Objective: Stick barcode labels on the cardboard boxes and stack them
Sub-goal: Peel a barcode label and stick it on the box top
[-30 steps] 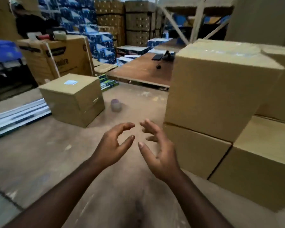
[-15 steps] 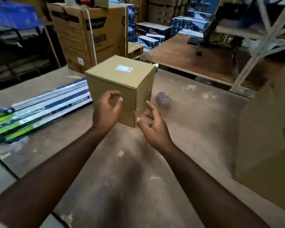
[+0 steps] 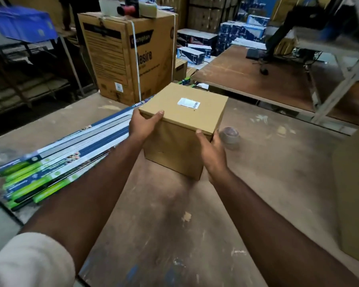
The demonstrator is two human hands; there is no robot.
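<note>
The floor [image 3: 267, 172] is bare and scuffed, and the small cardboard box [image 3: 180, 146] sits on it in the middle of the view; everything else is placed from that box. Behind it and to the left stands a big printed carton [image 3: 131, 59], its lettering partly cut by a white strap, with a few blurred objects on top that cannot be made out. Behind the box to the right lies a wide brown board [image 3: 257, 79], its far end lost under dark, smeared shapes. At the right edge of the view a tan cardboard surface [image 3: 354, 193] is cut off, so its full shape is unclear. Left of the box lie long flat packs [image 3: 56, 162] in blue, white and green, their print unreadable. The left hand [image 3: 142, 126] grips the box's near left top corner, thumb on the lid, fingers hidden behind the side. The right hand [image 3: 212, 150] grasps the near right corner, thumb on the front face near the top edge, its fingers hidden round the side. Just right of the box sits a blurry roll of tape [image 3: 229, 135]. On the lid is a white barcode label [image 3: 188, 103], its print too small to read.
</note>
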